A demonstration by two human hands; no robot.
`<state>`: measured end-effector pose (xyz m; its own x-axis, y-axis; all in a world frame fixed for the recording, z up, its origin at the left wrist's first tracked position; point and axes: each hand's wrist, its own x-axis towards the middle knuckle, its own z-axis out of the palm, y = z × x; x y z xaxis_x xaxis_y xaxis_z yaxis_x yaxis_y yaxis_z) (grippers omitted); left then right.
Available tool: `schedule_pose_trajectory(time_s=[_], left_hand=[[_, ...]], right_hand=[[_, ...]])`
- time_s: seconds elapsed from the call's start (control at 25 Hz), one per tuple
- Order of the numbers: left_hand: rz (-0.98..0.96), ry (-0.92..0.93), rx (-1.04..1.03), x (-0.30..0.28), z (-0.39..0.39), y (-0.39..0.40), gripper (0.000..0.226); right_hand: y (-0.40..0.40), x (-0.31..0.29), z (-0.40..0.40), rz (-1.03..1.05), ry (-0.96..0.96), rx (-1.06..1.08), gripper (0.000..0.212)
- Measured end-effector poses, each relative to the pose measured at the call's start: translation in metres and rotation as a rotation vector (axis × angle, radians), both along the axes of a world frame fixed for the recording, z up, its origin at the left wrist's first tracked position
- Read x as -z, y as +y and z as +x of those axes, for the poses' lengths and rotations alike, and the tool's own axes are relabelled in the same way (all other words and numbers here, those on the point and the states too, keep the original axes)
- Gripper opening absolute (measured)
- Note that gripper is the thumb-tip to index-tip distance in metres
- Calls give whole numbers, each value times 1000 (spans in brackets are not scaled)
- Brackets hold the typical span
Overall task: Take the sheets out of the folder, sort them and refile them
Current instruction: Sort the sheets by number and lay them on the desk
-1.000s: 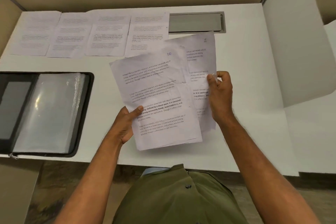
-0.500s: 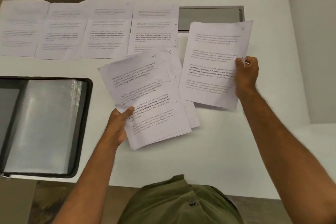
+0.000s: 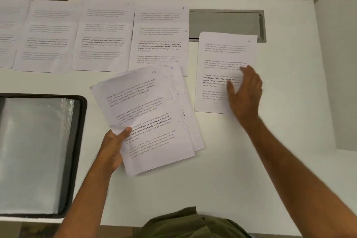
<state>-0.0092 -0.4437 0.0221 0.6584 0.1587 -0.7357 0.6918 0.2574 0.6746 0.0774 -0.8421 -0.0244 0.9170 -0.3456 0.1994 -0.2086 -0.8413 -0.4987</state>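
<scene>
My left hand (image 3: 113, 148) grips the lower left edge of a fanned stack of printed sheets (image 3: 152, 121); its top sheet is marked 10 and a 6 shows behind it. My right hand (image 3: 244, 92) is open, fingers straight, over the right part of a single sheet marked 5 (image 3: 218, 60) that lies flat on the white desk (image 3: 231, 160). A row of several printed sheets (image 3: 104, 36) lies side by side along the desk's far edge. The open black folder (image 3: 38, 152) with clear sleeves lies at the left.
A grey metal cable hatch (image 3: 226, 23) is set into the desk at the back, partly under the sheet marked 5. A white partition wall (image 3: 336, 63) stands at the right. The desk's front edge runs just above my green shirt (image 3: 193, 224).
My right hand pulled one sheet from the stack, carried it right and back, laid it on the desk and let go. The left hand kept holding the stack.
</scene>
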Motion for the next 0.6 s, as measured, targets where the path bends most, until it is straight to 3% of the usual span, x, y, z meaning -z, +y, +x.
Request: schedule_pose_trajectory(time_s=[0.16,0.6], left_hand=[[-19,-19,64,2,9,-5,28],[-70,-19,82,6,17,-12,35]], right_hand=[[19,24,-27,-181,165,-132,67],[31,24,56,-177,159,-133,70]])
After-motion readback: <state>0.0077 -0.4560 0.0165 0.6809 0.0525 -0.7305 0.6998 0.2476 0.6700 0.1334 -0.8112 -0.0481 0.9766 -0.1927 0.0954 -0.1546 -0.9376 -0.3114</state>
